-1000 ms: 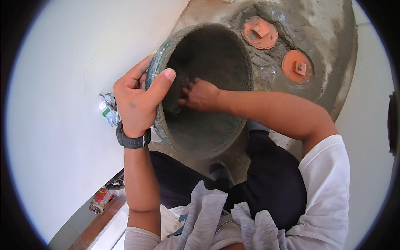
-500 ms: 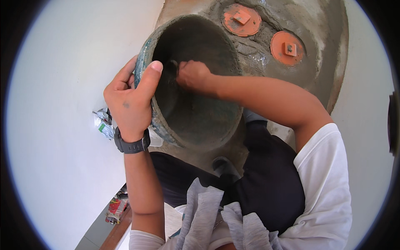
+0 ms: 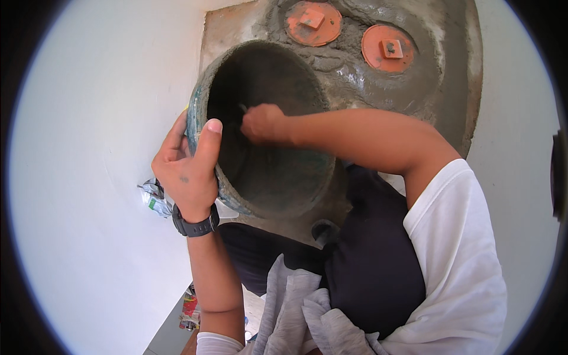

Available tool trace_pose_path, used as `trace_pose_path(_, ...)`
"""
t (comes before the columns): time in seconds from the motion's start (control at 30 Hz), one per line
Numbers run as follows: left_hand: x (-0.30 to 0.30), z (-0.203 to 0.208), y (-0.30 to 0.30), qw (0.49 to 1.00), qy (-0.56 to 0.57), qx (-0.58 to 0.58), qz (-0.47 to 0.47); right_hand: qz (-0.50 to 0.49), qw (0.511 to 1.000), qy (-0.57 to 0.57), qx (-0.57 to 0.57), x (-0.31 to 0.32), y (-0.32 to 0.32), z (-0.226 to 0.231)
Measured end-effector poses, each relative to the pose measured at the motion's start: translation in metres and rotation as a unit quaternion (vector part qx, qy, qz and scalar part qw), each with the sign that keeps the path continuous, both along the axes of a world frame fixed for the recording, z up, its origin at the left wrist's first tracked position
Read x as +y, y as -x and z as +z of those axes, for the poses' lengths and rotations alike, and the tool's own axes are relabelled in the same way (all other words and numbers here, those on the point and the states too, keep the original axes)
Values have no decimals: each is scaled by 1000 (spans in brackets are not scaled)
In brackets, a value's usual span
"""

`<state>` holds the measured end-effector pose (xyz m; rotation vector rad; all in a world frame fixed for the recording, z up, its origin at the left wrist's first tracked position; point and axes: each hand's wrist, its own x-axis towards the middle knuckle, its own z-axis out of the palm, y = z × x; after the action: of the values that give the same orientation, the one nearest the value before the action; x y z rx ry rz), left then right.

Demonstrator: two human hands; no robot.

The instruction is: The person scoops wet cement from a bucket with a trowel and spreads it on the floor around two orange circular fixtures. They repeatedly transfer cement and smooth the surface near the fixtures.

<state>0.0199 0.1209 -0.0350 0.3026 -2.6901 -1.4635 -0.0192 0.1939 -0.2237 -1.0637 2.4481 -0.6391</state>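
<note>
A mortar-smeared, dark green bucket (image 3: 278,183) is tilted before me, its wide mouth turned toward me. My left hand (image 3: 190,163) grips its left rim, thumb over the edge and fingers round the outside. Inside the bucket, my right hand (image 3: 263,123) is closed in a fist, slightly blurred. A short bit of a tool handle (image 3: 243,108) pokes out past the fist. The rest of that tool is lost in the bucket's dark interior, so its kind does not show. Grey mortar coats the bucket's inner wall and rim.
Two round orange covers (image 3: 313,23) with square knobs sit in wet grey mortar (image 3: 349,77) beyond the bucket. White walls (image 3: 100,148) rise on the left and right. A crumpled plastic packet (image 3: 155,200) lies by my left wrist. My bent legs (image 3: 378,254) are close below the bucket.
The bucket's mouth has shifted slightly left and down in view, with my left hand still on the rim. My right fist has moved a little lower inside it. The covers appear farther up and left.
</note>
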Motion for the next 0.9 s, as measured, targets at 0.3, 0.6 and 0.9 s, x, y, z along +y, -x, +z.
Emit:
trace_pose_path(0.3, 8, 0, -1, 1000, 15, -17, 4, 97, 991, 14, 86, 22, 30, 2)
trace_pose_path(0.6, 44, -17, -16, 996, 71, 31, -42, 107, 987, -27, 120, 16, 55, -15)
trace_pose_path(0.9, 63, -26, -28, 993, 97, 42, -54, 80, 986, 57, 136, 26, 57, -19)
